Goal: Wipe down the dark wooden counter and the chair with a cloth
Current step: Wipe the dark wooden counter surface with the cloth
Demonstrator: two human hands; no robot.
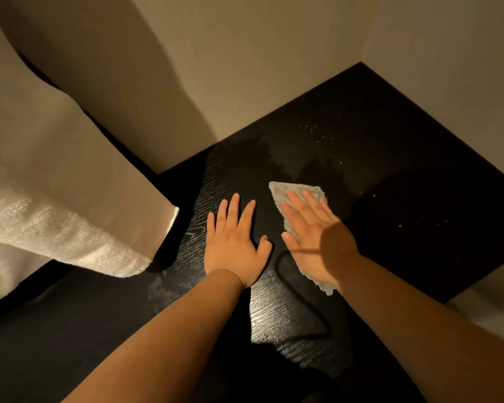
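Left hand (235, 242) flat on counter (376, 158), right hand (314, 228) pressing cloth (285, 189) (fingers straight)

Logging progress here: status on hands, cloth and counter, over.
Right hand flat on grey cloth, pressing it to dark counter. Left hand flat on bare counter, holding nothing. White towel close at left; pale specks on far side.

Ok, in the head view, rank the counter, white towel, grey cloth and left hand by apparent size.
1. counter
2. white towel, though it is nearer the camera
3. left hand and grey cloth: unranked, since the right hand covers much of the cloth
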